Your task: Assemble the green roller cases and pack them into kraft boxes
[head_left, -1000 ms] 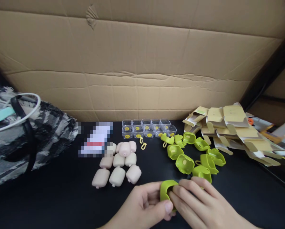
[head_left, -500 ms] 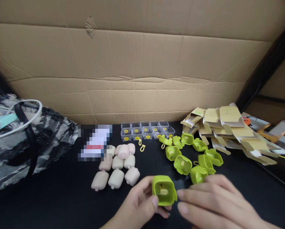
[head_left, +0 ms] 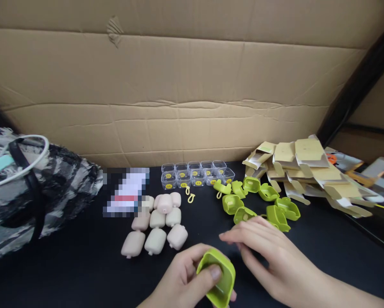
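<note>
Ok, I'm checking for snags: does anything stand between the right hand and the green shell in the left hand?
Nothing visible does: black tabletop shows in the gap between the right hand and the green shell in the left hand.

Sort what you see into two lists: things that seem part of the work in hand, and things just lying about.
Seem part of the work:
green cover, held in the left hand
other green covers, by the right hand
perhaps yellow loops, pale cases, clear boxes

Apparently just lying about:
bag, far left
cartons, heaped at the right
</note>
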### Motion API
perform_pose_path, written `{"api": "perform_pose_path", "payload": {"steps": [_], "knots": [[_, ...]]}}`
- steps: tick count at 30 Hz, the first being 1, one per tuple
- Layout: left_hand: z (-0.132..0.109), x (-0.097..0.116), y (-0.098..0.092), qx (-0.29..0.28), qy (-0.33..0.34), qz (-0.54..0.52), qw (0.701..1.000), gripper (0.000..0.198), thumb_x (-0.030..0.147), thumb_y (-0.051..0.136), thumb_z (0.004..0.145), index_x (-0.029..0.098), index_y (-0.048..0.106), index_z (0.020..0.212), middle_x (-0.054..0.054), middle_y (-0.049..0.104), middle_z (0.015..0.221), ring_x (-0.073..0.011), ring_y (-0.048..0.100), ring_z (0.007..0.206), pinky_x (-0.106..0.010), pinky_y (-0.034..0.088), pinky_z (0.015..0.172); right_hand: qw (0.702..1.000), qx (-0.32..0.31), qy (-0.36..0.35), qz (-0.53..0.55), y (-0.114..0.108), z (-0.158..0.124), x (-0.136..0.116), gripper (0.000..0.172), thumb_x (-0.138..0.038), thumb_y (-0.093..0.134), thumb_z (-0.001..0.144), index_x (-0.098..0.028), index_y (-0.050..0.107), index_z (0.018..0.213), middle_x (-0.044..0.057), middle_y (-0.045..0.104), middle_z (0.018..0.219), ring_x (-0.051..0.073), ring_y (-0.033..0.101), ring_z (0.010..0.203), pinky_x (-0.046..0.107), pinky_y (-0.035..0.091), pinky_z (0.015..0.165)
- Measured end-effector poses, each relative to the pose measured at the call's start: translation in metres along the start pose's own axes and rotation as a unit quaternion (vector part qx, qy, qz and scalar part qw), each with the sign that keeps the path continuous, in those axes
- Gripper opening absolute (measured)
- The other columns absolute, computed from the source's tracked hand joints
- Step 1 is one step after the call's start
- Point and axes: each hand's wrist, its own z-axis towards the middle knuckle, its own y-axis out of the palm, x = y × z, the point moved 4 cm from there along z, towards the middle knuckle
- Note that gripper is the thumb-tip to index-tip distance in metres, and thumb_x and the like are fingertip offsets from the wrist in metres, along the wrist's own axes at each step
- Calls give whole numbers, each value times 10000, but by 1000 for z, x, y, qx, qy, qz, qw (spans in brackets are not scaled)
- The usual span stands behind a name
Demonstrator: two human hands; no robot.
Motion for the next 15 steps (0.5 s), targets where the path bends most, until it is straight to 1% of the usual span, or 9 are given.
{"api": "perform_pose_path", "payload": {"steps": [3,5,8,11,14,15], "knots": [[-1,2,1,-8,12,17,1000,382,489,702,752,137,607,866,-14,708,666,-75,629,562,-176,468,577,998,-39,19,37,6,-1,0,346,-24,405,863,-260,537,1079,-16,667,951,137,624,837,304,460,765],[-1,3,1,-12,21,21,999,388,493,704,748,139,601,869,4,683,657,-82,642,575,-176,471,576,997,-47,26,61,8,-1,-3,332,-37,405,864,-264,541,1063,-23,667,933,131,624,814,283,470,735],[0,2,1,-4,34,16,999,390,478,715,744,161,585,929,25,662,671,-110,669,599,-206,498,583,994,-23,32,105,7,-2,-7,336,-63,402,875,-268,511,1117,-23,676,939,119,640,825,257,484,759],[1,2,0,20,59,-6,998,378,453,714,758,196,570,996,11,696,741,-121,671,635,-229,517,594,990,7,29,139,4,-2,-10,374,-87,396,889,-276,449,1207,-32,690,891,102,655,798,222,494,757],[3,1,-2,35,80,-24,996,362,431,738,742,192,613,983,-8,713,814,-144,673,755,-244,529,660,991,16,29,129,3,-1,-10,380,-84,405,881,-286,455,1199,-31,707,916,102,668,803,215,495,760],[4,1,-2,32,80,-25,996,340,427,735,746,185,626,959,-10,715,808,-143,670,757,-241,528,663,992,17,26,121,3,-1,-11,376,-84,414,874,-284,464,1189,-25,713,945,108,674,821,220,494,770]]}}
